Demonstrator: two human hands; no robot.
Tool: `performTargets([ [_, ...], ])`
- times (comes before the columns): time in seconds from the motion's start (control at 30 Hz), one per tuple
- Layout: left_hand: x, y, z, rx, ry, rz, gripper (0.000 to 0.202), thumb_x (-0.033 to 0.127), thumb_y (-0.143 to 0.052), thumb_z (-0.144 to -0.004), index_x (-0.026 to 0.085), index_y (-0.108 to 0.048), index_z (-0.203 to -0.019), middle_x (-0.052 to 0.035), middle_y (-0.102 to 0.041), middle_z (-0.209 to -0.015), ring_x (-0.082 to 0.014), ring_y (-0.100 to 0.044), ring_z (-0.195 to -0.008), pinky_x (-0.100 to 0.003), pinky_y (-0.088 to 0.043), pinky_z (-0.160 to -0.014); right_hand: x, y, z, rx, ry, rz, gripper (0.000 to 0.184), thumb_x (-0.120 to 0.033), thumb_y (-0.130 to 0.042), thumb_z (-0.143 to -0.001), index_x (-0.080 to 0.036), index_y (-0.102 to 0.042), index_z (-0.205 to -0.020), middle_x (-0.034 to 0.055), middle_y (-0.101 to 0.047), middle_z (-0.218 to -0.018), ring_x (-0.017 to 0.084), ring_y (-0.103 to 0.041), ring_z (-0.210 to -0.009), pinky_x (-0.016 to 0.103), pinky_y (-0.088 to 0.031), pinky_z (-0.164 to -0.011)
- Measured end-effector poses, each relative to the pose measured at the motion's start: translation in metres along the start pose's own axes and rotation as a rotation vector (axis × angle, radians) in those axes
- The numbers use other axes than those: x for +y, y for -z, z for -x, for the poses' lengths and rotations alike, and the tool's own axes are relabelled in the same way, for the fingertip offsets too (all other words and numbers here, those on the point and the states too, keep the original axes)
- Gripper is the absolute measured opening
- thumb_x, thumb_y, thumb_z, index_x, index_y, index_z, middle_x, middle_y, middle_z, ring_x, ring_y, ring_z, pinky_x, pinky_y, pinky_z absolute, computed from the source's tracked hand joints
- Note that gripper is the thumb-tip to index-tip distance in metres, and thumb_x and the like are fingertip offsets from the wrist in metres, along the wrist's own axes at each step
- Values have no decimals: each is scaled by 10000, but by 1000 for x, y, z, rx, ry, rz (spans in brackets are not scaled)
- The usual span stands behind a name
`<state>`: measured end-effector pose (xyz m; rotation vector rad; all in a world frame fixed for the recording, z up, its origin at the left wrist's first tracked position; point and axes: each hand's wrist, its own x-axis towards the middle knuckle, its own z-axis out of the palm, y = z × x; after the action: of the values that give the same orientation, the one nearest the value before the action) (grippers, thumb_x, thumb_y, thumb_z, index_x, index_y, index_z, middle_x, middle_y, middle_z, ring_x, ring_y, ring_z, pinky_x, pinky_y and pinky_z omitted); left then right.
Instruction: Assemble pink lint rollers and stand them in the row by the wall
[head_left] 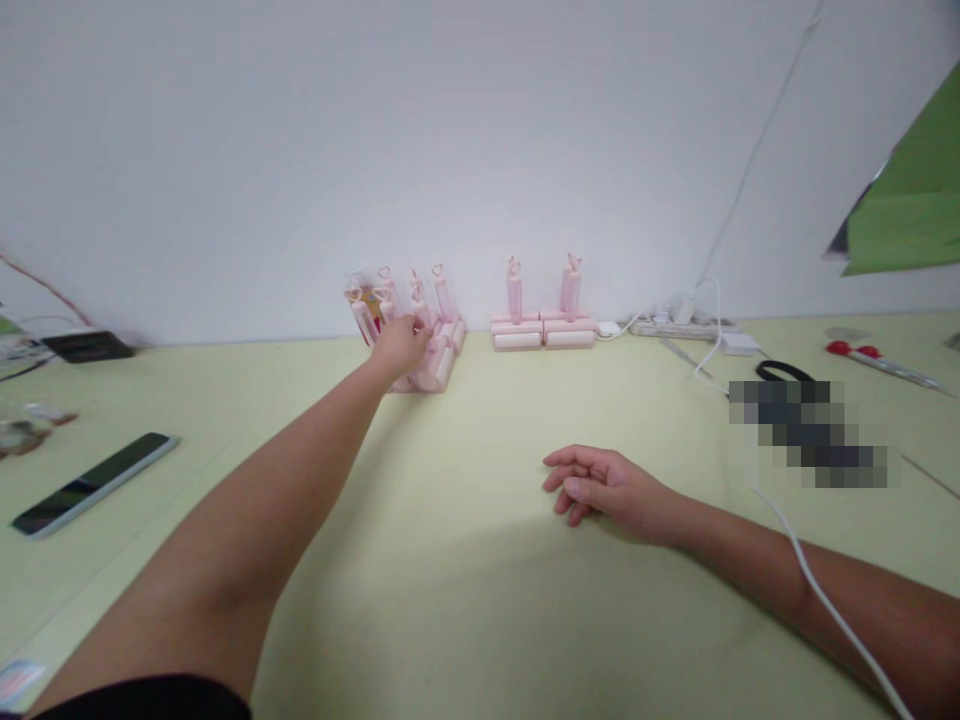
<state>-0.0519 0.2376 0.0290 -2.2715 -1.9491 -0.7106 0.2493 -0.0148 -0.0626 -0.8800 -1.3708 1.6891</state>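
At the back of the table, my left hand [403, 347] reaches into a group of pink pieces. Its fingers are drawn together by the lower end of a clear pink tube with a looped top [420, 305]; what they grip, if anything, is hidden. Several similar tubes stand around it, among them one at the right [443, 295]. Under and beside the hand lie pink cylinders [433, 368]. Lower and to the right, my right hand [604, 490] rests over the table with loosely spread fingers and holds nothing.
Pink cylinders [517, 340] with upright tubes [515, 295] stand against the wall. A power strip [679, 327] and white cable [806, 570] are on the right, beyond them red-handled scissors [862, 350]. A phone [94, 485] lies left on the table [450, 600].
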Motion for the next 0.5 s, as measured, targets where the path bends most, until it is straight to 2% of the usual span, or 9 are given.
performTargets([
  [0.2,5,-1,0,6,26,-4,357,421,-490,-906,123,-644,-1030,-158,-693,-987,-260,-614,-898,-326,-437,-800,1,0,0,-3,3,5,397,-374,-709,-827,-199,-600,-1165,87,-638,-1053,163,-656,-784,329,-561,-662],
  [0.27,7,1,5,14,36,-7,390,431,-497,-904,120,-615,-1107,-168,-684,-1028,-275,-617,-928,-335,-437,-806,1,0,0,-5,2,3,396,-374,-706,-830,-194,-596,-1165,88,-635,-1051,162,-656,-785,325,-560,-662],
  [0.33,13,6,14,74,54,-19,494,459,-490,-905,108,-524,-1251,-191,-656,-1100,-305,-615,-969,-356,-434,-810,1,0,0,-4,1,-1,390,-371,-701,-835,-189,-594,-1163,88,-633,-1050,158,-655,-786,317,-560,-663],
  [0.4,23,9,25,188,67,-37,582,491,-456,-918,104,-415,-1351,-210,-618,-1164,-332,-608,-1000,-376,-428,-817,1,0,-1,-4,0,-3,386,-368,-699,-837,-189,-594,-1163,89,-634,-1050,156,-654,-786,313,-559,-662],
  [0.47,39,11,36,261,28,-40,540,493,-399,-946,129,-412,-1345,-197,-607,-1175,-332,-602,-1019,-381,-419,-841,1,0,-1,-4,-2,-2,387,-369,-700,-837,-190,-594,-1162,90,-635,-1056,156,-655,-785,316,-560,-661],
  [0.5,47,9,40,249,-20,-29,496,480,-374,-959,145,-439,-1320,-180,-615,-1159,-323,-599,-1026,-380,-414,-859,0,0,-1,-4,-2,-2,386,-370,-700,-837,-190,-594,-1162,90,-634,-1058,157,-656,-785,317,-561,-660],
])
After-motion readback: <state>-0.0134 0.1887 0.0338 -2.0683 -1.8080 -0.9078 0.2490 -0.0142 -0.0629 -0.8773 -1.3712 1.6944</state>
